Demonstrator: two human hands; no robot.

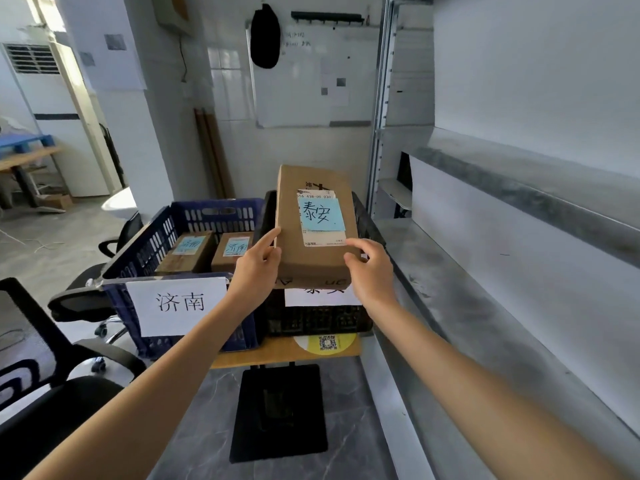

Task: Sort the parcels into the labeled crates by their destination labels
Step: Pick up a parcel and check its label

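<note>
L hand (259, 268), R hand (371, 276) grip parcel (317, 265) side edges, over black crate (311, 320)

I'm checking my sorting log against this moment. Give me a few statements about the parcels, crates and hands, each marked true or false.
1. The left hand and the right hand both hold the parcel. True.
2. Its blue note reads 济南. False: it reads 泰安.
3. The blue crate contains two sorted parcels. True.
4. The parcel is held over the blue crate. False: it is over the black crate.
</note>
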